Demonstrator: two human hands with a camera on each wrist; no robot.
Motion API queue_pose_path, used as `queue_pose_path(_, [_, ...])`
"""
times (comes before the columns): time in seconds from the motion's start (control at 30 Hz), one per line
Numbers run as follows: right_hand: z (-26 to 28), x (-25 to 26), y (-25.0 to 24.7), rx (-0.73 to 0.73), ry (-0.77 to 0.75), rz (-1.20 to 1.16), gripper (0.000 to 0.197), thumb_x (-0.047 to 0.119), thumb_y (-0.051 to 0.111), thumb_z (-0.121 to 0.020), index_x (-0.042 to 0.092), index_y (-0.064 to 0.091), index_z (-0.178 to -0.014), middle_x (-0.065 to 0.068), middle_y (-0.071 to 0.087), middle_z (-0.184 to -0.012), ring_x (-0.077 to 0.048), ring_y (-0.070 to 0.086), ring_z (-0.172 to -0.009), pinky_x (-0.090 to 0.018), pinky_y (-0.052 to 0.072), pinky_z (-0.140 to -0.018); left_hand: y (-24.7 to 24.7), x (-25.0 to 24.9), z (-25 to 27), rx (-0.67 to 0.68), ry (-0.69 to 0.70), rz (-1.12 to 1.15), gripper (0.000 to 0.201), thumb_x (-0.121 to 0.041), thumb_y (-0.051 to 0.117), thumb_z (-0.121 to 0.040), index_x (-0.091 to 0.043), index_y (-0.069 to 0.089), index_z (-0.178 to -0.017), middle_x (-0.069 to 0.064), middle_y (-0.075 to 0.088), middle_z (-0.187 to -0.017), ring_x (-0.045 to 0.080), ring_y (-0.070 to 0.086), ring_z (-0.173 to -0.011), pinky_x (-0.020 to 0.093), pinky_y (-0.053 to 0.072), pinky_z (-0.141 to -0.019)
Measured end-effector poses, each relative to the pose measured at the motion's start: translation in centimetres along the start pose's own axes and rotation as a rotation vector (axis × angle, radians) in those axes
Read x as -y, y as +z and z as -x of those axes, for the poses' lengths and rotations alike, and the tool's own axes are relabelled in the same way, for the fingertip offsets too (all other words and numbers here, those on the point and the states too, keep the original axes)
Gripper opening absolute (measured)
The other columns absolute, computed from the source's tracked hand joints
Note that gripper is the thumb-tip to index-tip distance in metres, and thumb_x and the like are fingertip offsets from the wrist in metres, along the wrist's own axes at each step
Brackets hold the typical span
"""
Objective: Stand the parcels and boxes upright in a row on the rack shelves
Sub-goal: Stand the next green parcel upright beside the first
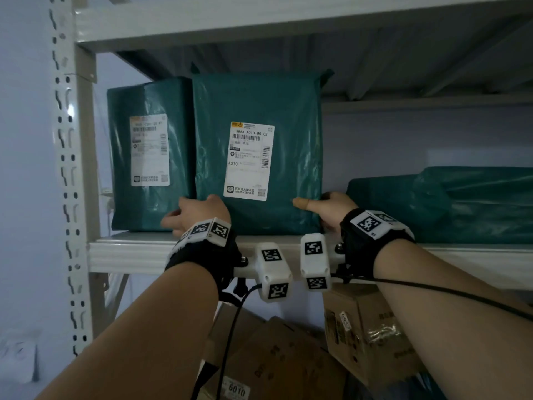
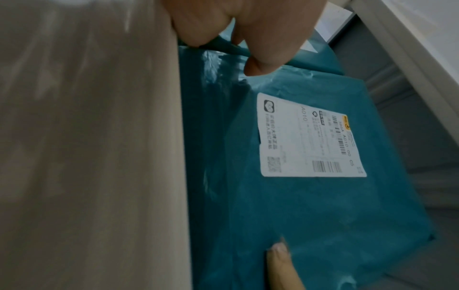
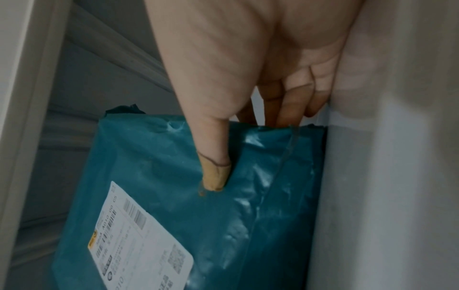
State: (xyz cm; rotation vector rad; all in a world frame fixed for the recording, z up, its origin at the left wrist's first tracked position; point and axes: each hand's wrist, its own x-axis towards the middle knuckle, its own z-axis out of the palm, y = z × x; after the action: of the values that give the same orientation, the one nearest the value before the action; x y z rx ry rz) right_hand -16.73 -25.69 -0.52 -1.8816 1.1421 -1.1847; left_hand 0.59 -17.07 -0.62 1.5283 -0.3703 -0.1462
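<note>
A teal plastic-wrapped parcel (image 1: 256, 151) with a white label stands upright on the rack shelf (image 1: 135, 252), beside another upright teal parcel (image 1: 147, 157) at the far left. My left hand (image 1: 196, 215) grips the standing parcel's lower left corner, thumb on its front. My right hand (image 1: 328, 209) grips its lower right corner; the bandaged thumb presses the front and the fingers go behind. In the left wrist view the left hand (image 2: 236, 39) pinches the parcel (image 2: 310, 206) edge. In the right wrist view the right hand (image 3: 238, 137) holds the parcel (image 3: 174, 157) the same way.
A third teal parcel (image 1: 450, 203) lies flat on the same shelf to the right. Brown cardboard boxes (image 1: 369, 330) sit on the shelf below. The rack's perforated upright (image 1: 66, 168) stands at left, and the shelf above (image 1: 259, 21) is close over the parcels.
</note>
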Motion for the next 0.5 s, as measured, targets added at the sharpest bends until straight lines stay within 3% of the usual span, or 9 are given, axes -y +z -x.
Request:
queue_pose_path(0.1, [0.4,0.3,0.0,-0.016,-0.006,0.012,0.1,0.07,0.069,-0.03,0.004,0.07,-0.105,-0.015,0.074,-0.104,-0.031,0.069,-0.095,-0.046,0.055,-0.09,0.2,0.1,-0.3,0.006,0.033,-0.007,0.039,-0.021,0.045,-0.09,-0.003,0.051,-0.123,0.014,0.023,-0.147,0.035,0.043,-0.122,0.036,0.031,-0.105])
queue_pose_path(0.23, [1.2,0.7,-0.1,-0.004,-0.002,0.05,0.067,0.054,0.076,-0.064,0.003,0.069,-0.107,-0.014,0.072,-0.108,-0.031,0.068,-0.098,-0.044,0.054,-0.093,0.1,0.1,-0.4,0.022,0.031,-0.036,0.042,-0.024,0.043,-0.091,-0.003,0.047,-0.127,0.017,0.032,-0.144,0.035,0.041,-0.126,0.037,0.03,-0.107])
queue_pose_path(0.3, [1.2,0.8,-0.2,0.041,-0.02,0.072,0.053,0.043,0.076,-0.072,0.009,0.066,-0.11,-0.008,0.07,-0.114,-0.027,0.065,-0.104,-0.04,0.051,-0.098,0.1,0.0,-0.6,0.027,0.016,-0.026,0.044,-0.024,0.043,-0.091,-0.003,0.045,-0.129,0.018,0.031,-0.144,0.035,0.041,-0.125,0.037,0.031,-0.107])
queue_pose_path(0.4, [1.3,0.8,-0.2,0.086,-0.02,0.101,0.053,0.035,0.076,-0.075,0.011,0.061,-0.12,-0.004,0.065,-0.122,-0.024,0.061,-0.112,-0.038,0.047,-0.103,0.4,0.3,-0.8,0.022,0.014,-0.008,0.044,-0.022,0.044,-0.09,-0.004,0.044,-0.13,0.018,0.03,-0.143,0.037,0.045,-0.123,0.038,0.032,-0.106])
queue_pose_path(0.5, [1.2,0.7,-0.2,0.079,-0.022,0.11,0.058,0.037,0.077,-0.073,0.012,0.059,-0.122,-0.004,0.064,-0.124,-0.024,0.061,-0.112,-0.039,0.047,-0.102,1.0,0.1,-0.3,-0.074,0.032,0.054,0.041,-0.01,0.046,-0.088,-0.013,0.047,-0.129,0.018,0.035,-0.14,0.038,0.046,-0.121,0.037,0.031,-0.106])
